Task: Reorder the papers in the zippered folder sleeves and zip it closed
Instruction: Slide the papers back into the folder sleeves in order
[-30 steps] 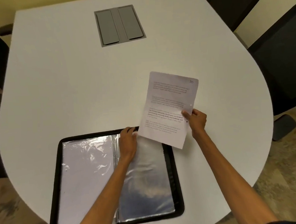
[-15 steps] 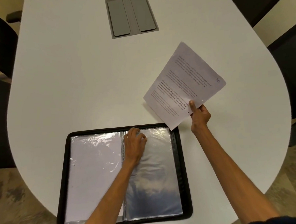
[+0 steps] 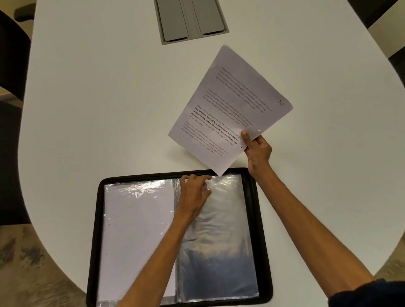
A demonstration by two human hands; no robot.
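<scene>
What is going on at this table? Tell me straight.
A person is sorting papers at a white table. The right grip pinches a printed sheet by its near edge and holds it up just beyond an open black folder. The left grip rests at the top edge of the folder's right-hand clear sleeve, which looks empty; whether it pinches the plastic is unclear. The left-hand sleeve holds white paper. The folder is unzipped.

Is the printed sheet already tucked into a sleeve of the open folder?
No: the right hand pinches the printed sheet outside the folder, while the left hand rests on the right-hand sleeve.
</scene>
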